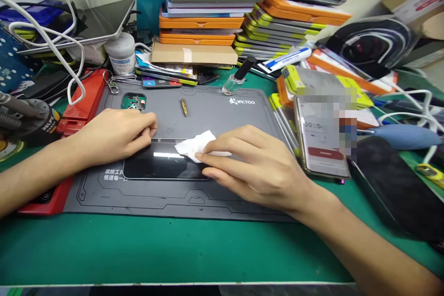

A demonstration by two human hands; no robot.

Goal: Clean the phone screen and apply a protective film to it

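A black, glossy phone (166, 166) lies flat, screen up, on a grey work mat (222, 201), with a bright reflection across its glass. My left hand (120, 132) has its fingers curled at the phone's upper left edge and steadies it there. Between the fingertips of my right hand (253, 166) a crumpled white tissue (199, 144) is pinched, pressed to the screen right of its middle. That hand covers the phone's right end. Behind the phone, a small brass-coloured pointed piece (183, 107) and a clear bottle with a black cap (237, 76) are on the mat.
Orange and yellow-grey boxes (277, 32) are stacked at the back. On the right, another phone (322, 138) leans on boxes near a black pouch (398, 189). A red tool (83, 106), scissors (113, 84) and a white jar (120, 53) stand left. Cables hang at upper left.
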